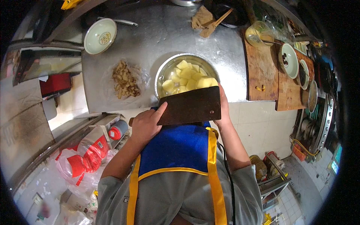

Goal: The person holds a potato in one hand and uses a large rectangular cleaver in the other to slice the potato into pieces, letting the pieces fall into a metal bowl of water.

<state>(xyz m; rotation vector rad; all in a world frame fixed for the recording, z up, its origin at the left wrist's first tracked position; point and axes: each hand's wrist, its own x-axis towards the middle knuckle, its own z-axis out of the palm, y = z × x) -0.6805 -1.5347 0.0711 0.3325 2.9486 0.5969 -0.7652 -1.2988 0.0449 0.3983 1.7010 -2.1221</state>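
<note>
My left hand [146, 123] grips the handle of a cleaver [191, 107], its index finger laid along the broad dark blade. The blade lies over the near rim of a round metal bowl [159, 67] that holds peeled yellow potato pieces [187, 74], seemingly in water. My right hand [223, 105] is at the blade's far end, its fingers mostly hidden behind it. A larger potato piece [206, 82] shows just above the blade's upper edge; whether my right hand holds it or the blade I cannot tell. Left of the bowl, brown peelings [125, 80] lie on clear plastic.
On the metal table [157, 33] stand a pale green bowl [100, 36] at the back left and a brown cloth [203, 21] with chopsticks [223, 17] at the back. Wooden boards [261, 76] at the right bear a glass bowl [258, 33] and several other bowls.
</note>
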